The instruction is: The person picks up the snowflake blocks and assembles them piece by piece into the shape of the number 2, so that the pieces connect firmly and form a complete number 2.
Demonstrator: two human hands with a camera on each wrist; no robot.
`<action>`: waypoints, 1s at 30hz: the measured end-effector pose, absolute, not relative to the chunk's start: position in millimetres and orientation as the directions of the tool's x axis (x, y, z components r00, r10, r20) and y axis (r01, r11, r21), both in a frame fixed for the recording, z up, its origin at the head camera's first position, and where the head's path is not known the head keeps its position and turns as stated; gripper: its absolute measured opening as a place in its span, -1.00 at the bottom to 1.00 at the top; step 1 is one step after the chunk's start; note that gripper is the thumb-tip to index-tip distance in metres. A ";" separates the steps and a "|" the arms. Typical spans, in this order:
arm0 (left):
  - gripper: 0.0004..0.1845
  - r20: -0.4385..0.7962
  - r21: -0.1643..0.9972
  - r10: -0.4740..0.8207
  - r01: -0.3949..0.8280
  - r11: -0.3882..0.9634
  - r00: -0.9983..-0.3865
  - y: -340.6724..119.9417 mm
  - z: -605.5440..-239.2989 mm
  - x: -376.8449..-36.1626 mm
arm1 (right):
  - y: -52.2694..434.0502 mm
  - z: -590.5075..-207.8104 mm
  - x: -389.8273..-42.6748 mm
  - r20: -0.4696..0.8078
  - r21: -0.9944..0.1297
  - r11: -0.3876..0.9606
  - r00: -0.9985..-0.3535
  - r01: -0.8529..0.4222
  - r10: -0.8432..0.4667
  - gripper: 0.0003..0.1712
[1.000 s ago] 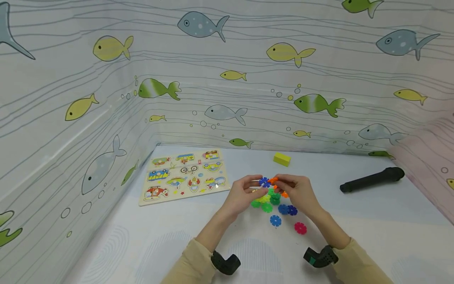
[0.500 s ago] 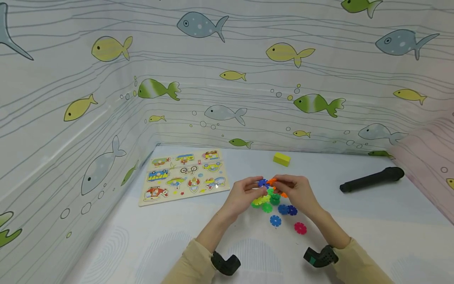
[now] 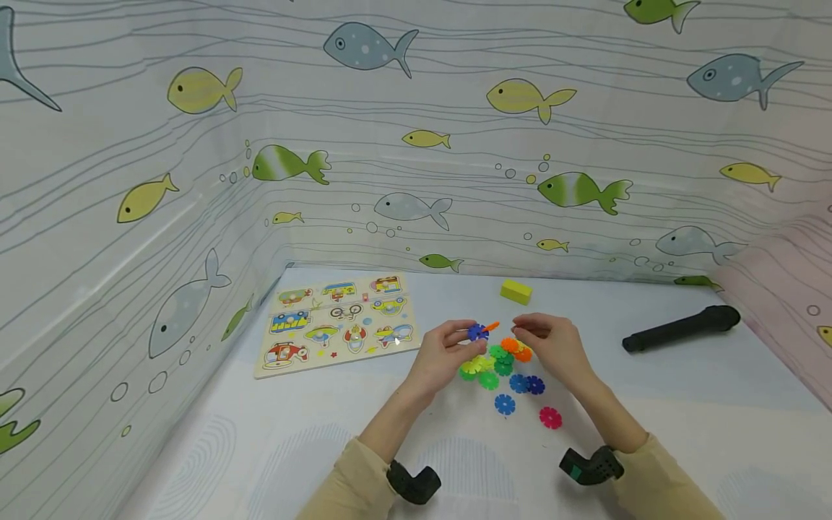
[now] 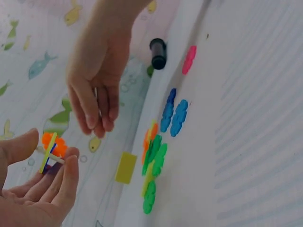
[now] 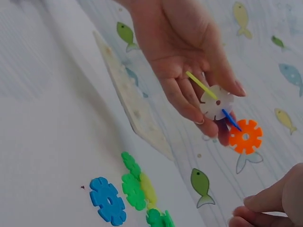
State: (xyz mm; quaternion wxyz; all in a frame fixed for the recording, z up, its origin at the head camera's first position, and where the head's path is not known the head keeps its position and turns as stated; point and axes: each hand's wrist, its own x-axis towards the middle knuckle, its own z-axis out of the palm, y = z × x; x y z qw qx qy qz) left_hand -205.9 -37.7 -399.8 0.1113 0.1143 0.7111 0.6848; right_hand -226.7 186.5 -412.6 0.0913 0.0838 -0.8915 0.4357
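**Snowflake-disc chain, held in my left hand above the table**

Item: a short chain of interlocked plastic snowflake discs (image 3: 482, 331) — yellow, white, blue and orange, as my right wrist view shows them (image 5: 222, 106). Long axis runs from my left palm outward toward my right hand; the orange disc (image 5: 245, 136) sits at the free end, past the fingertips.

Left hand (image 3: 447, 354): fingers and thumb pinch the chain, raised off the table (image 3: 273, 448).

Right hand (image 3: 552, 345): just beside the chain, not touching it, fingers loosely curled, holding nothing.

Loose stock: green, yellow and orange discs (image 3: 495, 362) heaped under my hands; blue discs (image 3: 525, 384) and one pink disc (image 3: 550, 417) nearer me.

Surroundings: vehicle peg puzzle board (image 3: 338, 321) left, yellow block (image 3: 516, 291) behind, black cylindrical handle (image 3: 682, 328) right. Fish-print walls (image 3: 416, 144) close three sides; open room lies toward me.
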 end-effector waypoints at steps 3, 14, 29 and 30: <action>-0.50 -0.004 0.999 0.311 0.007 0.034 -0.950 -37.5 -399.1 -205.9 | 192.3 -413.7 -230.8 0.197 -0.753 0.633 -0.979 -0.182 -0.048 -0.66; -0.50 -0.031 0.999 0.283 -0.022 0.035 -0.959 -35.2 -400.0 -206.7 | 217.8 -435.3 -246.6 0.046 -0.780 0.625 -0.999 -0.018 0.028 -0.60; -0.49 0.001 0.999 0.300 0.017 0.051 -0.954 -35.3 -401.5 -205.4 | 215.3 -445.2 -247.3 0.034 -0.686 0.726 -0.999 -0.039 -0.022 -0.64; -0.50 0.004 0.998 0.300 0.020 0.051 -0.954 -35.3 -401.1 -205.0 | 214.6 -445.3 -246.7 0.035 -0.680 0.732 -0.999 -0.040 -0.022 -0.64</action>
